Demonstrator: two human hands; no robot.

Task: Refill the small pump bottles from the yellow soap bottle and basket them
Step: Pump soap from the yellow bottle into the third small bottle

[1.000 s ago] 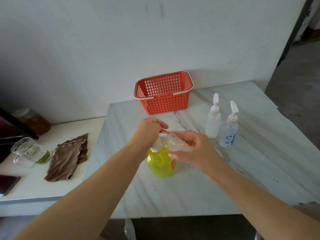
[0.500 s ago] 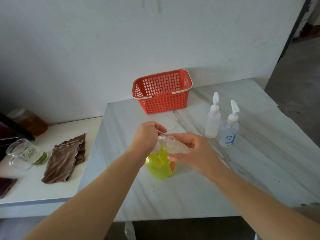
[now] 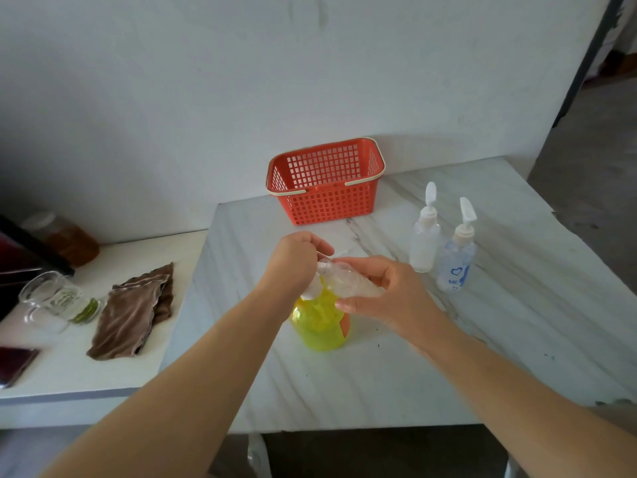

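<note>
The yellow soap bottle (image 3: 320, 326) stands on the marble table, partly hidden under both hands. My right hand (image 3: 386, 294) holds a small clear bottle (image 3: 344, 282) tilted on its side just above it. My left hand (image 3: 293, 265) grips the white pump top (image 3: 315, 288) at the small bottle's mouth. Two more small pump bottles stand upright to the right: a frosted one (image 3: 424, 243) and one with a blue heart label (image 3: 455, 267). The red basket (image 3: 325, 182) sits at the back against the wall.
A lower white side table (image 3: 69, 370) on the left carries a brown cloth (image 3: 132, 312), a glass cup (image 3: 51, 301), an amber jar (image 3: 65, 236) and a dark phone (image 3: 13, 363). The marble table's front edge (image 3: 344, 427) is near me.
Both hands stay together over the yellow bottle with the small bottle; only slight shifts of the fingers and the camera.
</note>
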